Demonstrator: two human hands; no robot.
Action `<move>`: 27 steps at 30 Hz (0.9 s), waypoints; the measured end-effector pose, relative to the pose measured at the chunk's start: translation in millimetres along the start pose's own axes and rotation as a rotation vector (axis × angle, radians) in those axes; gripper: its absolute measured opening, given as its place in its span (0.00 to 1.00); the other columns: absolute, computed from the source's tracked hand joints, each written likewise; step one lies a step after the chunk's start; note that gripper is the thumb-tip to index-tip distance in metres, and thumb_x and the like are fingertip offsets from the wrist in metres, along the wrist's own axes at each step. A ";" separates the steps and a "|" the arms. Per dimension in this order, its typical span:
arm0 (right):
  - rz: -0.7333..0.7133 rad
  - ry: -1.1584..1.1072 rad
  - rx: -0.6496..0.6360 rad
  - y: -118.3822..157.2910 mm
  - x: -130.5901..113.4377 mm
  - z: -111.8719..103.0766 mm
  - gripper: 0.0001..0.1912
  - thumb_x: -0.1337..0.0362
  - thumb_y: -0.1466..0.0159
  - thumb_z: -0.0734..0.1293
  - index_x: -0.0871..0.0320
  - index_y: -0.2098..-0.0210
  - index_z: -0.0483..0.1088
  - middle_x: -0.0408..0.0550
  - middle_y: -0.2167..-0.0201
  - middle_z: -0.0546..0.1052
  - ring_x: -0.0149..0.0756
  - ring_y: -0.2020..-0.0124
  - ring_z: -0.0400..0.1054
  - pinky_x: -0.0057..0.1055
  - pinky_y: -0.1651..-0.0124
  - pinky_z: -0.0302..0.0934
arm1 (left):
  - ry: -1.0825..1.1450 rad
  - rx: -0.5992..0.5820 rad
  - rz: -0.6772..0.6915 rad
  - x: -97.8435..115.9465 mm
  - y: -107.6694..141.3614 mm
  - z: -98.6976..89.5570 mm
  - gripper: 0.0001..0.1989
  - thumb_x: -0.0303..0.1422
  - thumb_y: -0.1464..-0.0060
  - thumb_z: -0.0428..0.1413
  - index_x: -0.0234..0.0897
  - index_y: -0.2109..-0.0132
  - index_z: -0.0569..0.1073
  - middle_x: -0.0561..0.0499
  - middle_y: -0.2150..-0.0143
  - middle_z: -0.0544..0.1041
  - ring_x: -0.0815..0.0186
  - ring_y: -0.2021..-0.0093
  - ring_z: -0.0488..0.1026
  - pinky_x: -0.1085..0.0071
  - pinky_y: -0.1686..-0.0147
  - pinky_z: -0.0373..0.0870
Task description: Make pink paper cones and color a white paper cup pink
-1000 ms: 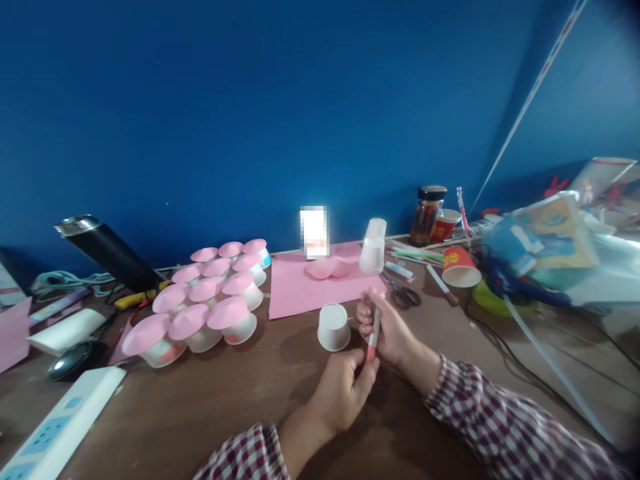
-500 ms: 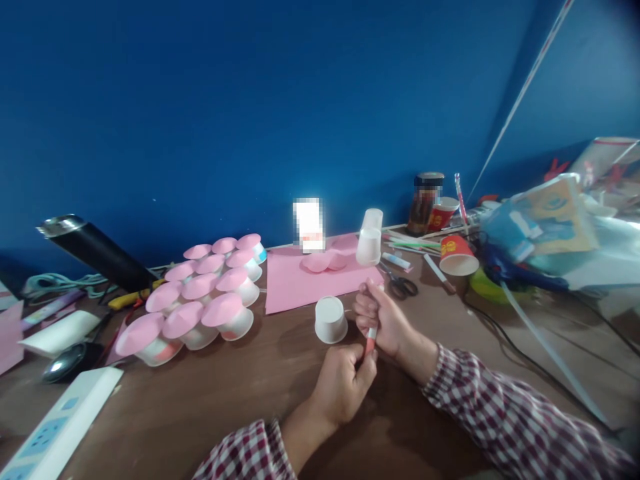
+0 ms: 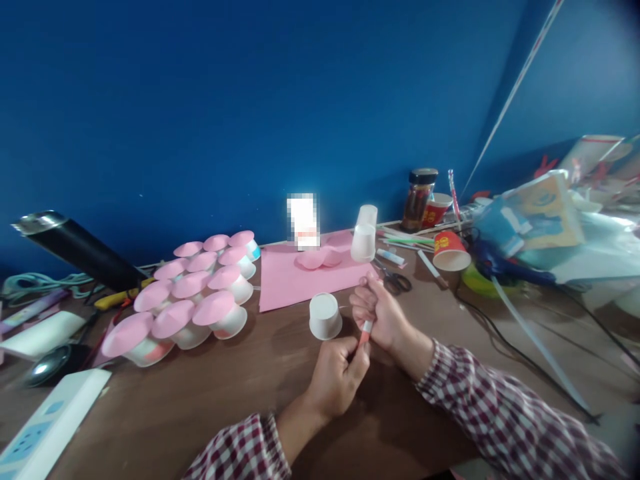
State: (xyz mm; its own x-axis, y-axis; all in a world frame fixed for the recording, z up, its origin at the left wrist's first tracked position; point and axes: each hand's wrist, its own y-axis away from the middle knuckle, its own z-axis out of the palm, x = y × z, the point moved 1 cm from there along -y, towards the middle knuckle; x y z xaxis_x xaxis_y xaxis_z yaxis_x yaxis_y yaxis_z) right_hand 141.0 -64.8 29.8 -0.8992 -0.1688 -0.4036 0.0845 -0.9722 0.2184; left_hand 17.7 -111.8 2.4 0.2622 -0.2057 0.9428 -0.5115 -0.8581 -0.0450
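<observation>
Between my two hands is a slim tube (image 3: 365,333), white with an orange-red end; its exact kind is not clear. My left hand (image 3: 336,377) pinches the orange-red end from below. Fingers curled, my right hand (image 3: 380,312) grips the white part and covers most of it. Just left of my hands a small white cup (image 3: 325,317) stands upside down on the brown table (image 3: 220,400). Behind it lies a pink paper sheet (image 3: 280,283) with pink rounded paper pieces (image 3: 317,259) on it. Scissors (image 3: 399,283) lie behind my right hand.
On the left stand rows of cups topped with pink paper cones (image 3: 215,307), near a black flask (image 3: 80,247) and a power strip (image 3: 50,420). White cups (image 3: 363,243) stand at the back. A red paper cup (image 3: 451,252), a jar (image 3: 419,200) and a cable (image 3: 505,343) are on the right.
The view has shifted slightly, so everything sits a little farther left. Both hands keep their hold on the tube, and less of its white part shows between them.
</observation>
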 end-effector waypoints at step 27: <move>-0.008 0.112 -0.004 4.9 4.1 3.7 0.14 0.61 0.45 0.72 0.57 0.74 0.60 0.28 0.90 0.51 0.20 0.89 0.38 0.17 0.89 0.36 | -0.139 -0.016 0.013 2.3 -4.7 10.3 0.19 0.41 0.37 0.37 0.38 0.73 0.60 0.53 0.78 0.65 0.68 0.76 0.61 0.71 0.74 0.54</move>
State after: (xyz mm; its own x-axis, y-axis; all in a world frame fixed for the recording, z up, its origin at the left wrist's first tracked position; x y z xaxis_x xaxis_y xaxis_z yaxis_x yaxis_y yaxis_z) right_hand 136.1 -69.6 32.5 -0.8466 -0.1776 -0.5017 0.0791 -0.9742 0.2113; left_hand 29.2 -113.1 1.4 0.3656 -0.2813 0.8873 -0.5281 -0.8476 -0.0512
